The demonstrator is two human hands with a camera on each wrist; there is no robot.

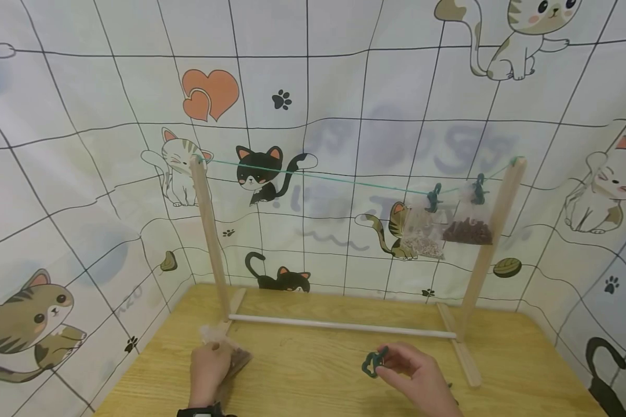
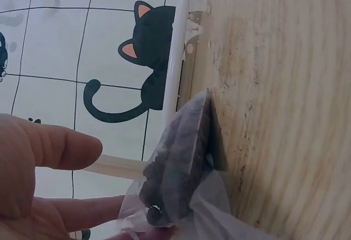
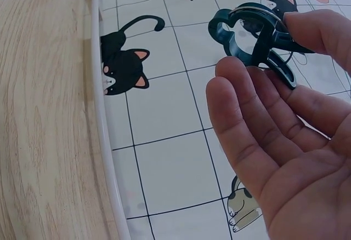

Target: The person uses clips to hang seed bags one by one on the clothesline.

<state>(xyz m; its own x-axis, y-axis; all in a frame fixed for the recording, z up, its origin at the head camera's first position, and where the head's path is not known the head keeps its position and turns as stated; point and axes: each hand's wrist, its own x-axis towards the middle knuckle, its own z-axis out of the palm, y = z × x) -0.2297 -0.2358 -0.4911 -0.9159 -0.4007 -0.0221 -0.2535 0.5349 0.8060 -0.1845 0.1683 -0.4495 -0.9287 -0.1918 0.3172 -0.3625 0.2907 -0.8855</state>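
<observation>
Left hand pinches a bag of dark pellets on the tabletop. Right hand grip pinches a green clip.

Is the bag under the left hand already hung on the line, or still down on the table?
Still down: the bag lies on the table, held by the left hand.

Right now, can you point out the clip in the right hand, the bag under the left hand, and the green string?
clip [image 3: 253, 32], right wrist view, on its curved dark-green body.
bag [image 2: 178, 163], left wrist view, on the dark filled part.
string [image 1: 344, 179], head view, on the middle of its span.
</observation>
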